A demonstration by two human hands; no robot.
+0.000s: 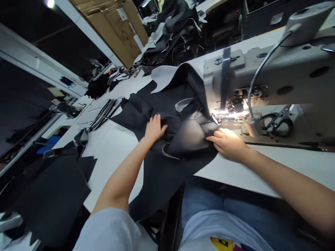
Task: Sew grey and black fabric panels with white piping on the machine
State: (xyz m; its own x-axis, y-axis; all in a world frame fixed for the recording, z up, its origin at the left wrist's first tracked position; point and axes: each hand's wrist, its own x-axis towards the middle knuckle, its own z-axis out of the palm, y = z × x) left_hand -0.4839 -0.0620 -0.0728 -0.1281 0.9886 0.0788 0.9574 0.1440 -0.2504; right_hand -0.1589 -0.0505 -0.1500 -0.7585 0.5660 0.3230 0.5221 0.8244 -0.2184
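Observation:
A large piece of black fabric is spread over the white sewing table, rumpled in the middle, with grey undersides showing at its folds. Its right edge reaches the lit needle area of a sewing machine. My left hand lies on the fabric left of the machine, thumb apart from the fingers. Close to the presser foot, my right hand has its fingers pressed together on the fabric's edge. What the thumb does there is hidden.
Black-handled scissors lie on the machine bed, beside the small gooseneck lamp. Stacked dark pieces sit at the table's left. More dark cloth hangs at lower left. Behind are a cardboard box and a fabric heap.

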